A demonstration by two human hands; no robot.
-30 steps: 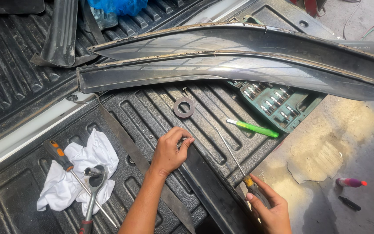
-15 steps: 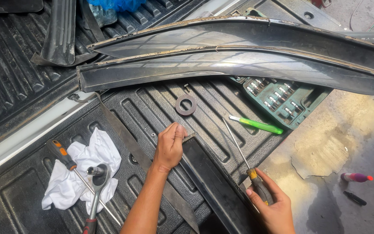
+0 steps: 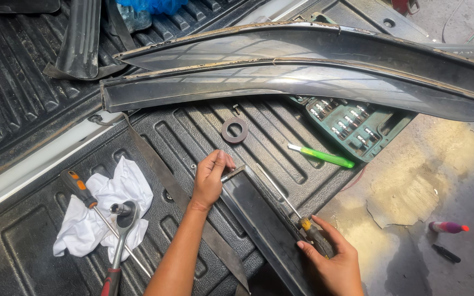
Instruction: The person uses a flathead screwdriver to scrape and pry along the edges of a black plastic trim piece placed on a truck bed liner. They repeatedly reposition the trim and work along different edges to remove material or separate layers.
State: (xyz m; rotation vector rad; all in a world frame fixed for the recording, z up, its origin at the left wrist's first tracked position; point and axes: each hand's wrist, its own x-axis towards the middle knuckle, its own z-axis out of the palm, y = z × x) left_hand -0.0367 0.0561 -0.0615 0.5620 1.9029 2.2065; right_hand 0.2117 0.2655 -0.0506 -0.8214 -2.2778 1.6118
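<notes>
My left hand [image 3: 210, 178] grips the far end of a dark, narrow trim piece [image 3: 264, 227] that lies on the black ribbed truck tailgate [image 3: 193, 126]. My right hand [image 3: 333, 260] holds a long screwdriver [image 3: 281, 192] by its dark and orange handle, with the thin shaft lying along the right edge of the trim piece and pointing away from me. A flat dark strip [image 3: 176, 192] runs diagonally under my left forearm.
Two long curved dark window visors [image 3: 303, 77] lie across the tailgate. A rubber ring [image 3: 234, 130], a green-handled tool [image 3: 322, 157] and a green socket case [image 3: 357, 127] sit beyond my hands. A white rag [image 3: 105, 211], a ratchet [image 3: 120, 230] and an orange-handled screwdriver [image 3: 78, 187] lie at left.
My left hand slid forward to the end of the trim piece and closed on it. My right hand shifted slightly with the screwdriver, keeping its grip.
</notes>
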